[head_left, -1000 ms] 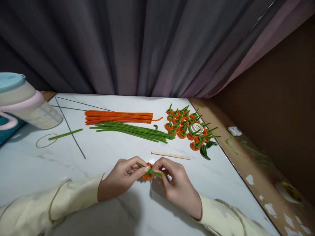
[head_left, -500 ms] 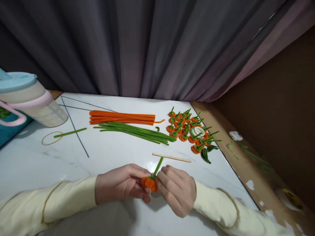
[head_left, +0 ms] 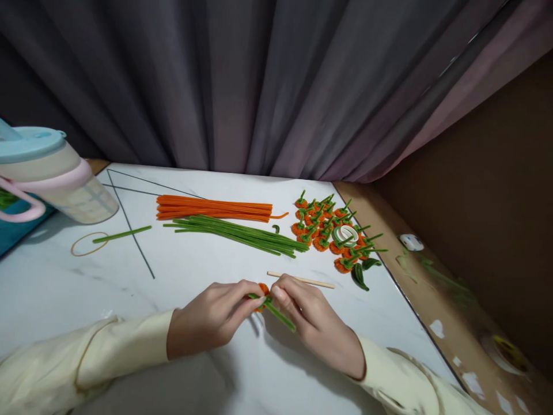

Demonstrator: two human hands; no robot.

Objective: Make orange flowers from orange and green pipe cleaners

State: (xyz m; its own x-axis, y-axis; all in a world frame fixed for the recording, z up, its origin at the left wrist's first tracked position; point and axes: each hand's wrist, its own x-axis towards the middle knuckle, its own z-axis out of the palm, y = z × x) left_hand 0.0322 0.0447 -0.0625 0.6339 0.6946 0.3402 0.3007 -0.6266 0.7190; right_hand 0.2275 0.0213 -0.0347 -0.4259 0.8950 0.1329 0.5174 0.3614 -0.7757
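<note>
My left hand (head_left: 211,320) and my right hand (head_left: 317,323) meet over the white table (head_left: 194,374) and both pinch a small orange pipe-cleaner piece (head_left: 263,289). Its green stem (head_left: 279,314) points down and to the right, across my right palm. Just beyond my fingers lies a thin wooden stick (head_left: 301,280). Most of the orange piece is hidden by my fingertips.
Further back lie a bundle of orange pipe cleaners (head_left: 213,208), a bundle of green ones (head_left: 237,232), and a pile of several finished orange pieces (head_left: 334,233) with a white tape roll (head_left: 347,234). A lidded jug (head_left: 47,176), rubber band (head_left: 88,244) and loose green stem (head_left: 121,234) sit left.
The piece has been turned in my fingers: its green stem stood up half a second ago and now slants down to the right. My hands moved slightly away from me.
</note>
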